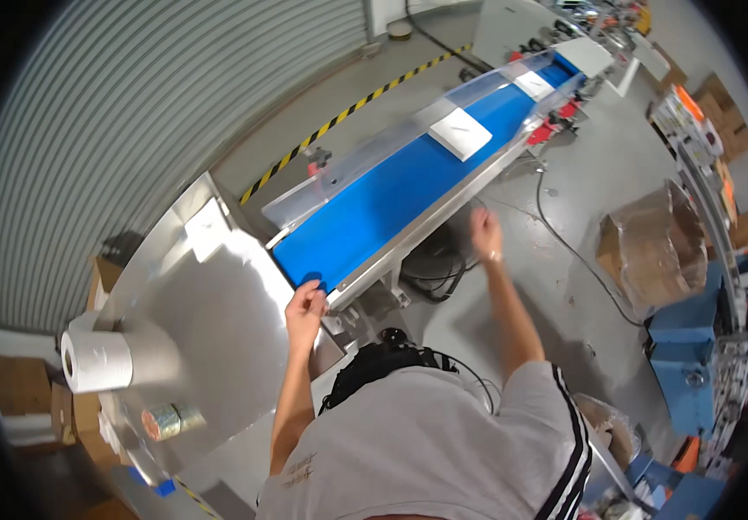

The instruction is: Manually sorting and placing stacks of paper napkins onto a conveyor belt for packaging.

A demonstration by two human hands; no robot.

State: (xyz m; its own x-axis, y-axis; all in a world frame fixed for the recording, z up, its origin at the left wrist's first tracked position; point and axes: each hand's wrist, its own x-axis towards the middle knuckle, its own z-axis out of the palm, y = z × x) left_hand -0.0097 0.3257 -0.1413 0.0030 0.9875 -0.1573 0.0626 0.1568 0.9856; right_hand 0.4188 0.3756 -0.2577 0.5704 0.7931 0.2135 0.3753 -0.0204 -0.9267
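Observation:
My left hand (pixel 305 308) is at the near end of the blue conveyor belt (pixel 382 204), beside its metal edge. Its fingers are loosely bent, the thumb a little apart, and nothing shows between them. To the right of the belt, my right hand (pixel 486 236) hangs over the floor, smeared by motion, so its fingers are unclear. A flat white packet (pixel 460 133) with a dark mark lies midway along the belt. Farther up rides a second white packet (pixel 533 85). Another white flat piece (pixel 206 228) lies on the shiny metal table (pixel 218 347) to the left.
A white paper roll (pixel 96 360) and a tape roll (pixel 172 421) sit on the table's left side. Clear guards (pixel 304 195) border the belt. A cable (pixel 565 238) crosses the floor near a plastic-lined carton (pixel 656 251). Blue bins (pixel 684 381) stand at right.

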